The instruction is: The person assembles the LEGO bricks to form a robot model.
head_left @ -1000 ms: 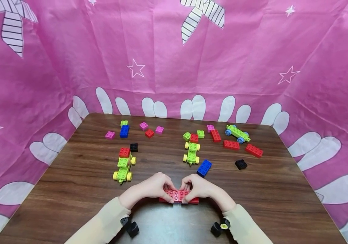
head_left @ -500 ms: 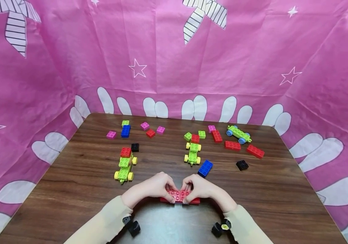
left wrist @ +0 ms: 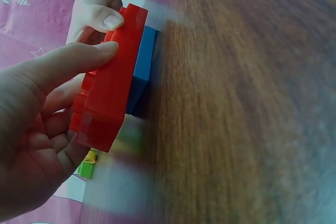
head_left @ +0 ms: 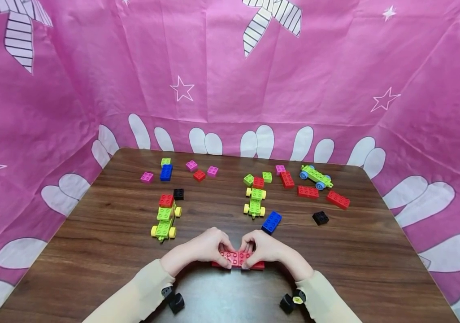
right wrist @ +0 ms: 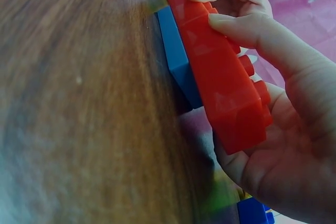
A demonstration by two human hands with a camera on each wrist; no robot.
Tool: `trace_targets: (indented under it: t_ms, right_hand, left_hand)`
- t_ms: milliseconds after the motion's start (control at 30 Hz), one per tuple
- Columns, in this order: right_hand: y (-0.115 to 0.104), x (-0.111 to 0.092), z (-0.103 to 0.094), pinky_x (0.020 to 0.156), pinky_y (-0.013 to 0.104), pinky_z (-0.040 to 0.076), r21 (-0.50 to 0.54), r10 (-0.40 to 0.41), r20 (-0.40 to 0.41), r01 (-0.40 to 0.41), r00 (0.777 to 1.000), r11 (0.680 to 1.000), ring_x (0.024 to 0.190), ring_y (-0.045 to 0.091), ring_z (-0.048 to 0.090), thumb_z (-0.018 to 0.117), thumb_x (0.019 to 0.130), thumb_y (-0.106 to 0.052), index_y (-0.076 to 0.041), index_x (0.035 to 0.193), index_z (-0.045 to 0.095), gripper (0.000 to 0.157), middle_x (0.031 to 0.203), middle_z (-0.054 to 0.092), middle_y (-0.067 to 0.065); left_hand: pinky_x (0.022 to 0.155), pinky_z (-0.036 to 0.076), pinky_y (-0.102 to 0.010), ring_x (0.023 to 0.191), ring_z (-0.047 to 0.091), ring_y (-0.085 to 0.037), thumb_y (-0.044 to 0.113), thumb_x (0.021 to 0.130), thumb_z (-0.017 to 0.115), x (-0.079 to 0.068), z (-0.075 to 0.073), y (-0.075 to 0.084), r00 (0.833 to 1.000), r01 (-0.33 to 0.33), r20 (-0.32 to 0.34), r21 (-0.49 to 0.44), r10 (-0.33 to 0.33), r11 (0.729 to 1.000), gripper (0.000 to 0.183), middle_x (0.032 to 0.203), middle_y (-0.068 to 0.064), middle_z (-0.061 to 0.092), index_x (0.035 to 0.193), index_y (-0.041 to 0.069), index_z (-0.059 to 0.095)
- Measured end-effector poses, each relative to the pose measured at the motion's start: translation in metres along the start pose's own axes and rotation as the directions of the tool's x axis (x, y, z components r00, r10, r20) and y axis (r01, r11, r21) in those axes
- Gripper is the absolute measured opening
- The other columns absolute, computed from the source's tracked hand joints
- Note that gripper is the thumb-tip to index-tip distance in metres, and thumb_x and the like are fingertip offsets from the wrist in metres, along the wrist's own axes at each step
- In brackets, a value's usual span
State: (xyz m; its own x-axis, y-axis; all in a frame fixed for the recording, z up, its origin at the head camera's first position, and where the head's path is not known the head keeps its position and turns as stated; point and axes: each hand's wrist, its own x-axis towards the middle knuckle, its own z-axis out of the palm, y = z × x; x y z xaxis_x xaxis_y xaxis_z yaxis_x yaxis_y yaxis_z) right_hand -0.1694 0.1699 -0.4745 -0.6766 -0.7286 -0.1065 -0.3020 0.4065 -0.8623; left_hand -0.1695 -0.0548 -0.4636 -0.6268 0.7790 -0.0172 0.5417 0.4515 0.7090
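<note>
Two red bricks lie end to end near the table's front, studs up. My left hand (head_left: 210, 246) pinches the left red brick (head_left: 231, 255) between thumb and fingers. With thumb and fingers my right hand (head_left: 264, 246) grips the right red brick (head_left: 258, 266). Under the red pair, a blue brick (left wrist: 140, 66) shows in the left wrist view; the right wrist view also has this blue brick (right wrist: 176, 56) beneath the right red brick (right wrist: 226, 82). The thumbs are close together at the seam. My fingers hide part of the bricks' far side.
Beyond the hands stand a lime car with yellow wheels (head_left: 163, 223) and another such car (head_left: 255, 202). A blue brick (head_left: 271, 222) lies just past my right hand. Further back are a blue-wheeled base (head_left: 315, 176), a black brick (head_left: 320, 218) and several loose bricks.
</note>
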Motion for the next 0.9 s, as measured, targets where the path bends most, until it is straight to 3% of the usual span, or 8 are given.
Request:
trace_targets:
  t_ms: [233,533,900]
  right_hand:
    - [0.0002,0.0005,-0.0009,0.055,0.018,0.048,-0.009,-0.001,0.011,0.001,1.000,1.000,0.060,-0.001,0.054,0.085,0.067,-0.015,-0.007,0.080,0.068,0.022,0.066,0.061,-0.009]
    - [-0.0009,-0.0007,0.0004,0.055,0.018,0.048,-0.035,0.020,0.013,-0.020,1.000,0.999,0.059,-0.001,0.053,0.084,0.067,-0.017,-0.011,0.080,0.068,0.022,0.065,0.059,-0.013]
    - [-0.0051,-0.0028,-0.0011,0.057,0.017,0.046,-0.175,-0.038,0.011,0.040,0.999,0.984,0.064,-0.001,0.050,0.082,0.068,-0.020,-0.015,0.083,0.063,0.025,0.071,0.055,-0.013]
  left_hand:
    - [0.059,0.046,-0.012,0.065,0.052,0.007,0.022,0.068,0.087,0.0001,-0.0024,0.0013,1.000,0.003,0.002,0.025,-0.003,1.000,0.027,0.078,0.007,0.069,0.091,0.011,0.078]
    - [0.060,0.046,-0.012,0.066,0.052,0.006,0.023,0.067,0.087,-0.0006,-0.0022,0.0026,0.999,0.027,0.020,0.059,-0.029,0.998,0.027,0.077,0.011,0.068,0.091,0.013,0.077]
    - [0.065,0.042,-0.009,0.072,0.051,0.002,0.028,0.071,0.084,-0.0037,-0.0038,-0.0019,0.995,-0.099,0.047,0.154,0.093,0.983,0.033,0.086,0.010,0.063,0.097,0.014,0.071]
